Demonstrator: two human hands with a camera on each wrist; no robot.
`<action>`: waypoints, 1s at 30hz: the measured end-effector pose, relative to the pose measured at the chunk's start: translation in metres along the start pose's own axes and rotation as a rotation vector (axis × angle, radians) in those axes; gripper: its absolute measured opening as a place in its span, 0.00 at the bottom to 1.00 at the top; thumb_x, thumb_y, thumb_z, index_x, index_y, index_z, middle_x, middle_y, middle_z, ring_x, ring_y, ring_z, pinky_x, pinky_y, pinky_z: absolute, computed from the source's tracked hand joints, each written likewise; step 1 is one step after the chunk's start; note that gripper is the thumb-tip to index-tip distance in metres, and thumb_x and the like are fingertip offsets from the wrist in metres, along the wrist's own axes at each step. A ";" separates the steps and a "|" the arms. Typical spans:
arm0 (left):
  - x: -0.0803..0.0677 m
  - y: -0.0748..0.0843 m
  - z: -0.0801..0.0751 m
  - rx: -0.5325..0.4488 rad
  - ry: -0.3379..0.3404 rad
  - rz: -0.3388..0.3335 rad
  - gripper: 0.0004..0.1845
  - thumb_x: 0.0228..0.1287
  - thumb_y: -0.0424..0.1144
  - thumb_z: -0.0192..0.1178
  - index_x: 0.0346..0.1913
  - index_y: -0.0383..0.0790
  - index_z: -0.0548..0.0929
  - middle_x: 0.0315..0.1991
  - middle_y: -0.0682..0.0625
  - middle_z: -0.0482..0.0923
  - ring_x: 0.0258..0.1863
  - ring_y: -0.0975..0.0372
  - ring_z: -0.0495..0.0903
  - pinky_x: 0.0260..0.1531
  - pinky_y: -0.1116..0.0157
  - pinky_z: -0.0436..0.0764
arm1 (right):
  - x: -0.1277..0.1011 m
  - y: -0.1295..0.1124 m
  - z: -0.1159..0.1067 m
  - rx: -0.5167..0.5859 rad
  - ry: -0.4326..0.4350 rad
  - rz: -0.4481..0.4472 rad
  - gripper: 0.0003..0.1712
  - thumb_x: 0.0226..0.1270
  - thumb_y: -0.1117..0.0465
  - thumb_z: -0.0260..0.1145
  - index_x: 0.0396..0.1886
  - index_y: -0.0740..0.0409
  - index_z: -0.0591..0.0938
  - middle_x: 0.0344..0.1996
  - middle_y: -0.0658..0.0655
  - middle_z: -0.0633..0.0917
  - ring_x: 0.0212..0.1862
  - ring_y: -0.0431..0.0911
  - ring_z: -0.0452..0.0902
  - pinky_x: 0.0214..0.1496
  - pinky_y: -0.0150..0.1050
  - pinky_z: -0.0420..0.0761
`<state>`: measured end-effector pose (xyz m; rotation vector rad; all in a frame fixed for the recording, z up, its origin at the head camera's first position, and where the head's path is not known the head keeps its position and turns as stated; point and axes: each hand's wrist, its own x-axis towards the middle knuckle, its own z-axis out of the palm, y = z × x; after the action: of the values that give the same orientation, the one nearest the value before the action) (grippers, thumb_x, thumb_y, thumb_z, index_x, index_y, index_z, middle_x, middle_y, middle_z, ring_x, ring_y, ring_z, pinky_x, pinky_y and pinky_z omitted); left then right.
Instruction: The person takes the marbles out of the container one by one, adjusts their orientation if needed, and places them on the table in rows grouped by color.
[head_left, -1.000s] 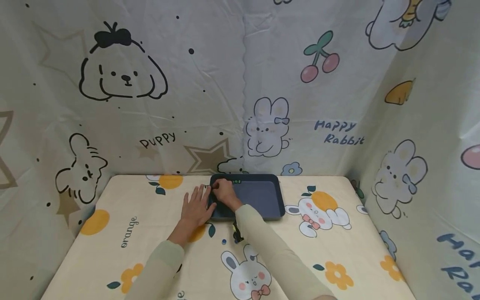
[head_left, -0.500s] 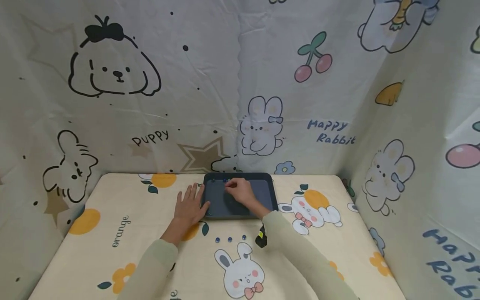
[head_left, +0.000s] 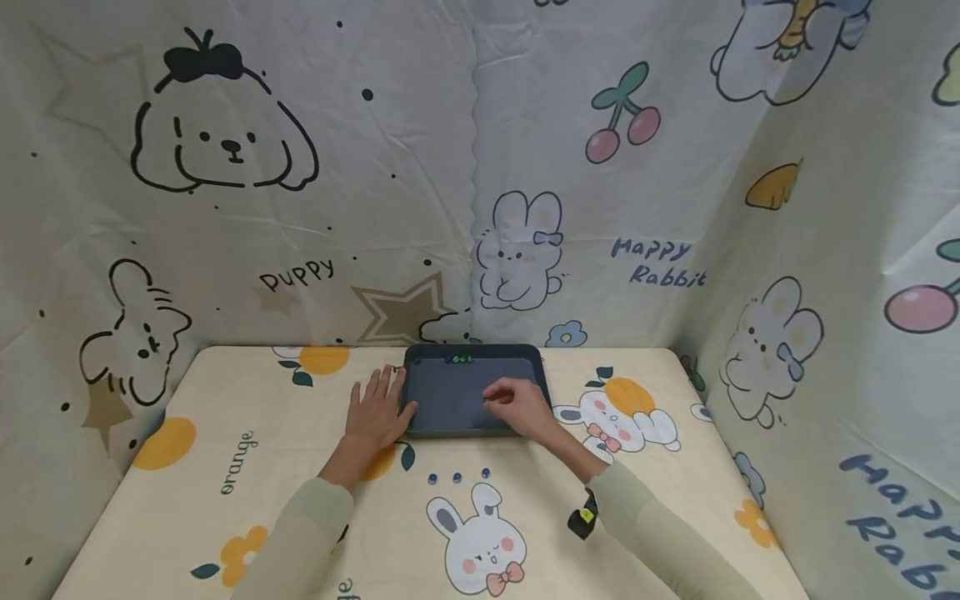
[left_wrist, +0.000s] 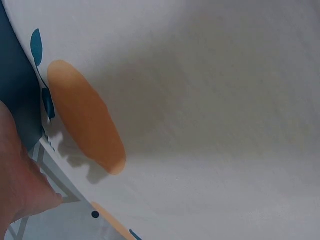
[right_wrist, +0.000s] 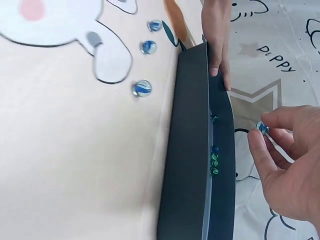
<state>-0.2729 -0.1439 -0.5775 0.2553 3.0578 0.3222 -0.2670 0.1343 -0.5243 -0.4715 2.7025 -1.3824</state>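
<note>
Cartoon-print cloth covers the table (head_left: 225,500) and the walls on three sides, so the whole workspace is boxed in at the back, left and right.

A small blue marble (right_wrist: 262,128) is pinched between thumb and fingertips of the right hand (head_left: 517,406), which is held curled over the near right part of the dark tray (head_left: 457,421). From the head view the marble itself can't be made out; it only shows up in the right wrist view.

The left hand (head_left: 378,408) is laid flat on the table with fingers straight and spread, nothing held, its thumb side pressed up against the tray's left edge.

A little cluster of blue and green marbles (head_left: 458,359) is gathered against the tray's far rim, and one more is parked in the far left corner. Most of the tray floor is left bare between that far rim and the right hand.

Three blue marbles (head_left: 457,477) are lined up on the cloth just in front of the tray's near edge, well apart from both hands and between the two sleeves.

Plenty of open tabletop is seen left of the left hand and right of the tray, up to the cloth walls.
</note>
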 end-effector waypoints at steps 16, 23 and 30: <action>0.002 0.001 0.002 0.035 -0.012 -0.011 0.40 0.76 0.59 0.43 0.80 0.39 0.49 0.79 0.36 0.45 0.77 0.44 0.44 0.71 0.39 0.43 | -0.080 0.043 0.002 0.043 -0.050 0.094 0.04 0.62 0.66 0.72 0.36 0.57 0.87 0.32 0.47 0.85 0.33 0.41 0.80 0.35 0.32 0.80; 0.003 0.001 0.000 0.025 -0.012 -0.007 0.40 0.77 0.59 0.42 0.80 0.40 0.49 0.79 0.36 0.45 0.77 0.44 0.44 0.71 0.39 0.43 | -0.084 0.057 0.008 0.074 -0.059 0.112 0.05 0.61 0.69 0.72 0.35 0.57 0.86 0.30 0.48 0.85 0.32 0.41 0.80 0.33 0.32 0.79; 0.001 0.001 -0.002 0.020 -0.012 0.000 0.39 0.77 0.58 0.44 0.80 0.38 0.50 0.78 0.35 0.45 0.77 0.43 0.44 0.71 0.39 0.43 | -0.088 0.063 0.020 0.083 -0.068 0.110 0.05 0.61 0.68 0.73 0.34 0.56 0.85 0.29 0.46 0.85 0.31 0.41 0.80 0.34 0.32 0.79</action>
<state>-0.2741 -0.1426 -0.5757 0.2579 3.0506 0.2891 -0.1942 0.1803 -0.5935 -0.3508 2.5641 -1.4155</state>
